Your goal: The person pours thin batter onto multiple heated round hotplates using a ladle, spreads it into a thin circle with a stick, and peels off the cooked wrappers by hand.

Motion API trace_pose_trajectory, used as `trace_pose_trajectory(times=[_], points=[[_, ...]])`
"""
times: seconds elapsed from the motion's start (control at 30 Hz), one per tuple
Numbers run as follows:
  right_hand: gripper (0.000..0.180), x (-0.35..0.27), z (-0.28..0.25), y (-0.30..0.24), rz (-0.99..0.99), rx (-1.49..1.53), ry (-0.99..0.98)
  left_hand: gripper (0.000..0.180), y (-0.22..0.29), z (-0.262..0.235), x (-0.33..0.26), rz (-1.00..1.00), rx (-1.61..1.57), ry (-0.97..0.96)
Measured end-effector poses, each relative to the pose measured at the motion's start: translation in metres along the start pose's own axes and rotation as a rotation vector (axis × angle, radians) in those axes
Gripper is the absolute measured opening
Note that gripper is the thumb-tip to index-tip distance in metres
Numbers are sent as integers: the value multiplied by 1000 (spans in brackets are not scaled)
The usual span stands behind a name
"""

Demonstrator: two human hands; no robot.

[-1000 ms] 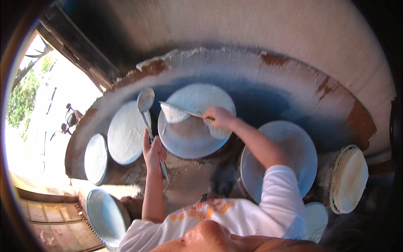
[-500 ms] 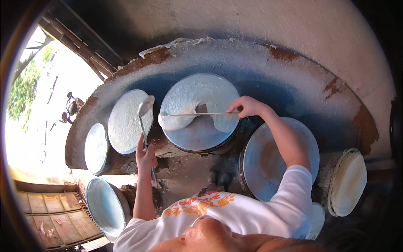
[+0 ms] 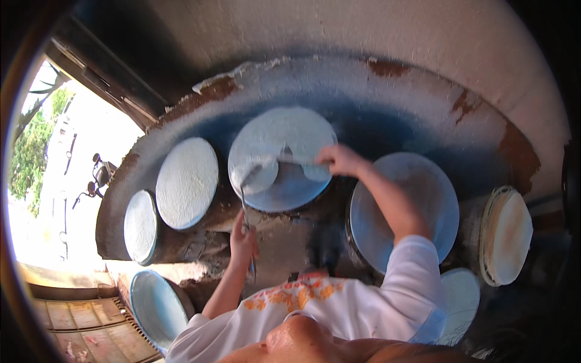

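My left hand (image 3: pixel 244 245) is closed round the handle of a ladle (image 3: pixel 244 196). The ladle's bowl rests over the left part of a round griddle (image 3: pixel 293 196) in the middle. Pale batter (image 3: pixel 293 128) covers the far part and both sides of this griddle; a notch in the centre and the near part show bare metal. My right hand (image 3: pixel 342 161) grips one end of a thin flat spreader (image 3: pixel 298 160), blurred by motion, which lies across the batter from right to left. Its far end comes close to the ladle's bowl.
Two batter-covered griddles (image 3: pixel 187 183) (image 3: pixel 140 227) stand at the left. A bare griddle (image 3: pixel 404 199) is under my right forearm. Round flat sheets are stacked (image 3: pixel 508 236) at far right. A pale-blue basin (image 3: pixel 158 308) sits lower left. A curved, rusty-edged wall (image 3: pixel 387 91) rises behind.
My left hand has moved right, bringing the ladle from the left griddle to the middle one. My right hand has shifted slightly left with the spreader.
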State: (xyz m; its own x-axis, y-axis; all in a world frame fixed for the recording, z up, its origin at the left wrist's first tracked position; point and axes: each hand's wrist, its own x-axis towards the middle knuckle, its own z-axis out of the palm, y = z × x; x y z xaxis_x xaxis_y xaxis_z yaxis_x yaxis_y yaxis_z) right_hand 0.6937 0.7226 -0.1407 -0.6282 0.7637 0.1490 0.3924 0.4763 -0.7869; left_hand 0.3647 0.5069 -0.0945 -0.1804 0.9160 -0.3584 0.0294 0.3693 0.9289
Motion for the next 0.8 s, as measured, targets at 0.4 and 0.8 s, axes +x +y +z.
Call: trace_pose_trajectory(times=[0.4, 0.8], points=[[31, -127, 86, -110, 106, -273, 412, 56, 46, -70, -35, 246, 37, -241], [27, 109, 400, -200, 583, 1143, 1053, 51, 115, -189, -13, 206, -587, -399]])
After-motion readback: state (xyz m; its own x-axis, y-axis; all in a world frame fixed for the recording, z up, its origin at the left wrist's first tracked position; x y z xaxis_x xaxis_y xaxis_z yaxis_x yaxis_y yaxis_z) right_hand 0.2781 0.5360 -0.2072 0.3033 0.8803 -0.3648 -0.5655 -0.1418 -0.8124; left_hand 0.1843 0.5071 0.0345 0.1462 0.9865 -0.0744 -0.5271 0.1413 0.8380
